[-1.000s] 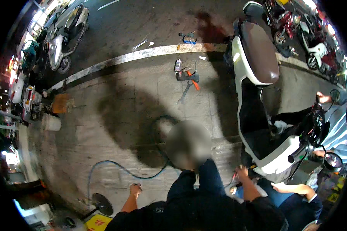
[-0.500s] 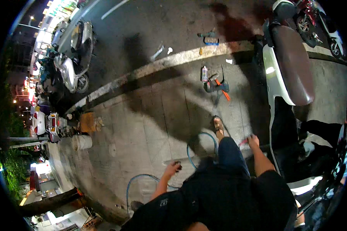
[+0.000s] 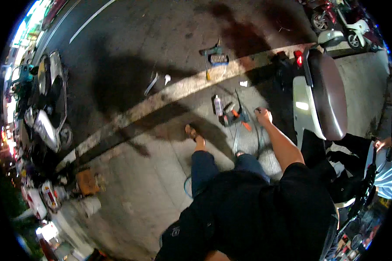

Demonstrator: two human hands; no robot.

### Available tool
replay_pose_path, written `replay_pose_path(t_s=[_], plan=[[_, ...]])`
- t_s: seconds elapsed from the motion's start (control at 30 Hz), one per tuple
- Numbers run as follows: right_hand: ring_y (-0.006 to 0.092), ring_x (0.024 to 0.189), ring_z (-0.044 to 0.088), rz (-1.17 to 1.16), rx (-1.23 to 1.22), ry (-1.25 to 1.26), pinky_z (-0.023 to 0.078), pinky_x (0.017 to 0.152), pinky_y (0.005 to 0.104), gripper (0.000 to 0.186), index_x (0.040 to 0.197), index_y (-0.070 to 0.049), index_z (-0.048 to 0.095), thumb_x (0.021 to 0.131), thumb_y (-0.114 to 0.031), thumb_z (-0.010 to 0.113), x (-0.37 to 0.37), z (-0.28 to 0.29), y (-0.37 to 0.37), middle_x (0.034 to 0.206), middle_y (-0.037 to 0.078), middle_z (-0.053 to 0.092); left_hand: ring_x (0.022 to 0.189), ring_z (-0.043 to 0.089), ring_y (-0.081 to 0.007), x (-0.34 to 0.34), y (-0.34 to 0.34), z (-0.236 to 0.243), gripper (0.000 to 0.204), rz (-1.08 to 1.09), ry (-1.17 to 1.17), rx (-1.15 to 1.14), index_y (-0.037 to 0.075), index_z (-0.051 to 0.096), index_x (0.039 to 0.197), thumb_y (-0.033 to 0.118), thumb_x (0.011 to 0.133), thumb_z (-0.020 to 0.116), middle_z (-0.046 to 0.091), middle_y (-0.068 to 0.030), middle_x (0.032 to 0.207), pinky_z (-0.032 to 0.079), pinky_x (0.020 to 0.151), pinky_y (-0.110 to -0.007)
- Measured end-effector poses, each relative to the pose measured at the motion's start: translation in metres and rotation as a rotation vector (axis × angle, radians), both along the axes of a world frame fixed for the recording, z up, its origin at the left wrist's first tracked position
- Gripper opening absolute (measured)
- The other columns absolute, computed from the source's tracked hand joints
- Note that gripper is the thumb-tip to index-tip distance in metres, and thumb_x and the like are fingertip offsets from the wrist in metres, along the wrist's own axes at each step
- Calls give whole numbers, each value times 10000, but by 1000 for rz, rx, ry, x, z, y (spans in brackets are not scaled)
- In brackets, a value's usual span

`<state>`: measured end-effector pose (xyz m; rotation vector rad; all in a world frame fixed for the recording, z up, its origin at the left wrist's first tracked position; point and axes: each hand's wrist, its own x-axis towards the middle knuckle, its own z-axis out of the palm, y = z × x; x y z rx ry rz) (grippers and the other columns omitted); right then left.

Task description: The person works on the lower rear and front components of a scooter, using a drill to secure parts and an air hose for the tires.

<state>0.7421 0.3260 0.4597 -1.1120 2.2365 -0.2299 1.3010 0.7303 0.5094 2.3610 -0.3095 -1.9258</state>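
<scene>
My right hand (image 3: 263,116) reaches forward over the pavement, its fingers curled. Whatever it holds, if anything, is too small to make out. Just left of it lies a group of tools: a dark drill-shaped tool (image 3: 228,120), an orange-handled tool (image 3: 246,125) and a pale bottle (image 3: 217,105). To the right stands a white scooter (image 3: 303,105) with a brown seat (image 3: 329,93). My left hand is out of sight.
Along the kerb (image 3: 170,95) lie a yellow-handled screwdriver (image 3: 207,75), a blue-edged block (image 3: 218,59), a silver wrench-like tool (image 3: 151,83) and white scrap (image 3: 243,83). A blue hose (image 3: 187,187) curves beside my leg. Another person's hand (image 3: 382,144) shows at far right.
I have stepped forward, and the view has turned. My right hand has moved up beside the tools; the thin red thing it held is no longer visible. My left hand has left the view.
</scene>
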Motion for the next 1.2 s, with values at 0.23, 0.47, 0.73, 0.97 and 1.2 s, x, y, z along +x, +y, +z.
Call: replay_pose_path(t_s=[0.23,0.47,0.73,0.97,1.2], plan=[[305,891,624,-39,132,-151,488,752,407,357,1015,-185,642,767,-422,543,56,-60,-118,937,123,654,883,564,-168,74,-358,88,419,318,-124,-358,61,508,1170,309,845,601,608,-78,963,465,745,-319],[310,958,607,173,400,-108,483,773,437,419,1105,-146,593,764,-391,598,164,-133,-277,1019,156,631,859,567,-207,182,-435,123,538,364,-385,-232,31,387,1290,296,856,561,579,-98,1010,469,681,-303],[320,921,615,89,517,-252,488,761,441,436,1165,-151,538,785,-365,557,174,-284,-424,988,173,634,612,502,-194,42,-465,59,345,240,-514,329,-16,496,1112,209,851,521,571,-91,868,455,587,-289],[266,787,623,-409,346,-231,484,682,399,502,1027,-32,601,784,-470,574,61,-494,-566,851,145,636,630,505,-199,-1,-601,42,335,134,-459,464,-22,499,1116,180,850,526,572,-101,881,446,594,-299],[207,855,546,-1606,225,-526,467,711,382,533,1142,-27,506,760,-350,690,114,-562,-669,1030,83,565,647,508,-204,23,-682,60,327,47,-587,534,-28,502,1121,151,849,532,573,-110,893,437,601,-309]])
